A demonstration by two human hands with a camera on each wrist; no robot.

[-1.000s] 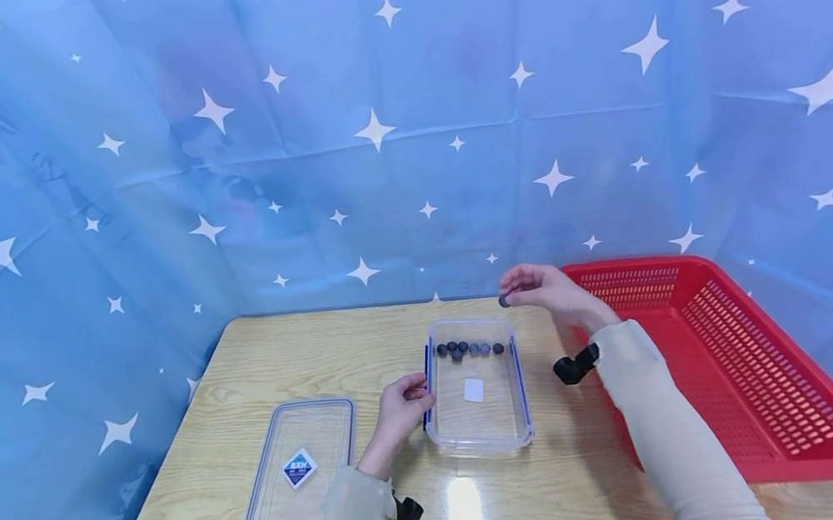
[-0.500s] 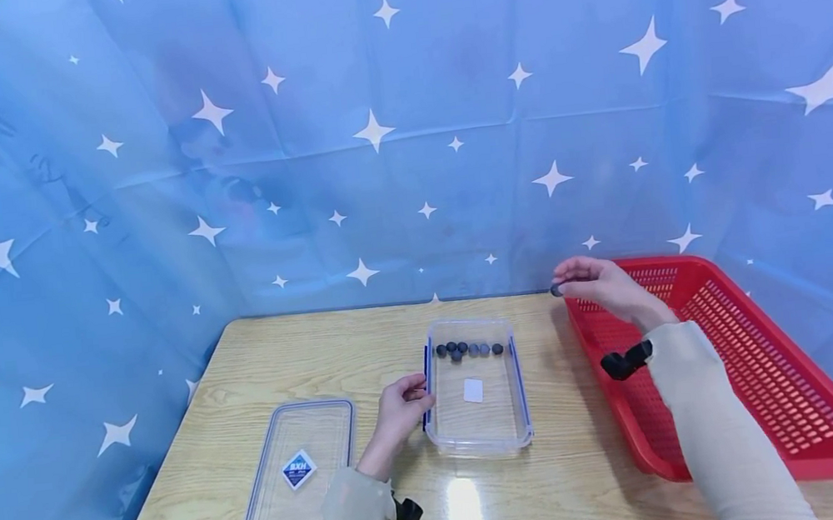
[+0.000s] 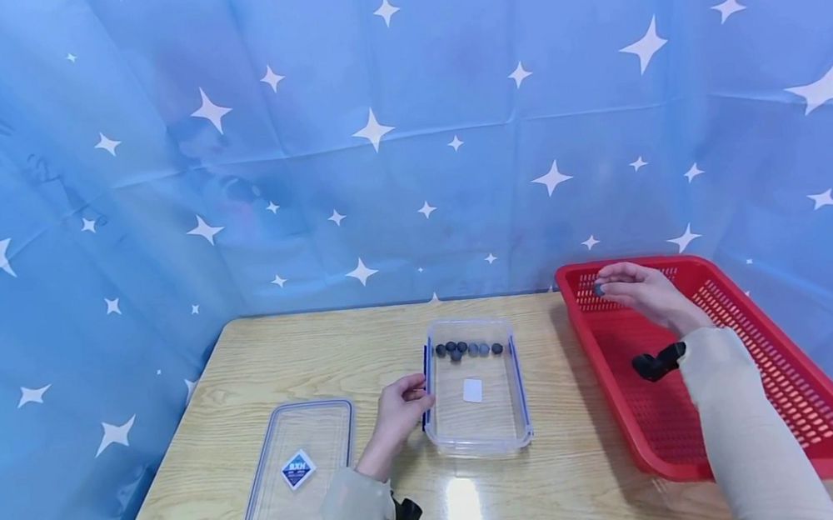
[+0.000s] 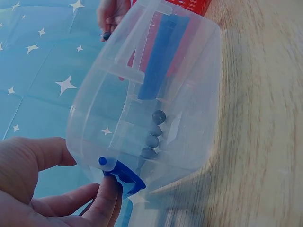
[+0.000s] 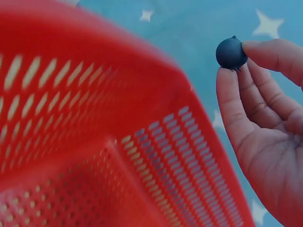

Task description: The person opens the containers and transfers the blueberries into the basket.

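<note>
In the head view, my right hand (image 3: 644,297) is over the far left part of the red basket (image 3: 622,412). It pinches a dark blueberry (image 5: 230,53) between thumb and fingertips, above the basket's rim in the right wrist view. My left hand (image 3: 397,417) grips the left side of a clear plastic food box (image 3: 523,392); in the left wrist view its fingertips (image 4: 110,189) are at the blue latch (image 4: 127,176). Inside the box, several blueberries (image 3: 474,349) lie in a rough row near the far end.
A clear lid (image 3: 283,516) with a blue-edged seal and a diamond label lies on the wooden table (image 3: 209,447), left of the box. A white square (image 3: 473,390) shows on the box's floor. Behind the table hangs a blue star-patterned curtain (image 3: 317,169).
My right hand has moved right with the blueberry, from beyond the box's far right corner to over the basket. The left hand and the box have stayed in place.
</note>
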